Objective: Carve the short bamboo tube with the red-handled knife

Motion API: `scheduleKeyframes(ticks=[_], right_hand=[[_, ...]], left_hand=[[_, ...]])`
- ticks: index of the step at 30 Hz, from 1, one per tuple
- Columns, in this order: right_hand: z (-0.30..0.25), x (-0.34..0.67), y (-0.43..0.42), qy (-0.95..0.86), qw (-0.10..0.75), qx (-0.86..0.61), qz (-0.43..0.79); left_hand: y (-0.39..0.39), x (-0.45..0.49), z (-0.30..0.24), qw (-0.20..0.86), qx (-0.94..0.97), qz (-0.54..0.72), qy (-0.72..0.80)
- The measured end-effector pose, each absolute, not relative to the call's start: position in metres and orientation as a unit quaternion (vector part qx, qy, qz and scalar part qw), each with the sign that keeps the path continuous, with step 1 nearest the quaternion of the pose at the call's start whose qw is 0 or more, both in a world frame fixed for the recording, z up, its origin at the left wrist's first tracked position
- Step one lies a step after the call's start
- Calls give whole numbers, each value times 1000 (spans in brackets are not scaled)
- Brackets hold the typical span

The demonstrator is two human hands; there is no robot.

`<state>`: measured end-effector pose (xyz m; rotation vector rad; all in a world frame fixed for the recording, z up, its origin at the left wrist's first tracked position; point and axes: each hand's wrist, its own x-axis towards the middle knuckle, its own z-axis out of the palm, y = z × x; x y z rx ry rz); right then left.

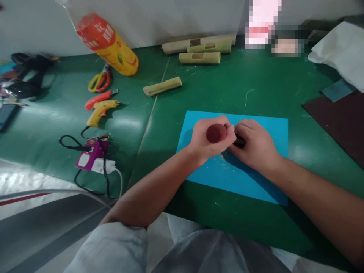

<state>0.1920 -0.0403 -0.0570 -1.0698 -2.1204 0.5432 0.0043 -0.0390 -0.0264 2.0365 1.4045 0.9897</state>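
Observation:
My left hand (209,138) is closed around a tool with a rounded dark red handle end (216,133) that points toward me. My right hand (254,146) is closed over a dark object (240,141), mostly hidden under its fingers, right against the left hand. Both hands rest on a blue sheet (267,129) lying on the green table (222,87). Small pale shavings (227,167) lie on the blue sheet just below the hands.
Cut bamboo tubes (199,57) lie at the back, one piece (162,86) nearer. To the left are scissors (99,80), an orange cutter (99,99), a yellow glue gun (99,110), a purple plug with cable (92,155) and an orange-yellow bag (109,43). A dark mat (338,121) lies right.

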Motion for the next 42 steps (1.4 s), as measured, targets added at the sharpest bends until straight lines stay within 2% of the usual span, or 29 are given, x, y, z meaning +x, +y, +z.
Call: scheduleKeyframes(ticks=[9, 16, 20, 25, 30, 42], right_hand=[[-58, 193, -37, -790, 325, -432, 289], [-56, 192, -37, -783, 315, -447, 298], [-56, 192, -36, -785, 319, -445, 291], [-56, 191, -38, -788, 312, -450, 282], [-55, 191, -39, -789, 312, -450, 279], [-54, 190, -41, -795, 308, -452, 262]], left_hand=[[-25, 2, -27, 354, 723, 388, 448], [-22, 1, -19, 478, 636, 422, 435], [-23, 4, -27, 416, 632, 470, 454], [-22, 3, -35, 341, 676, 466, 459], [-21, 0, -36, 351, 694, 420, 467], [-23, 1, -34, 345, 686, 440, 465]])
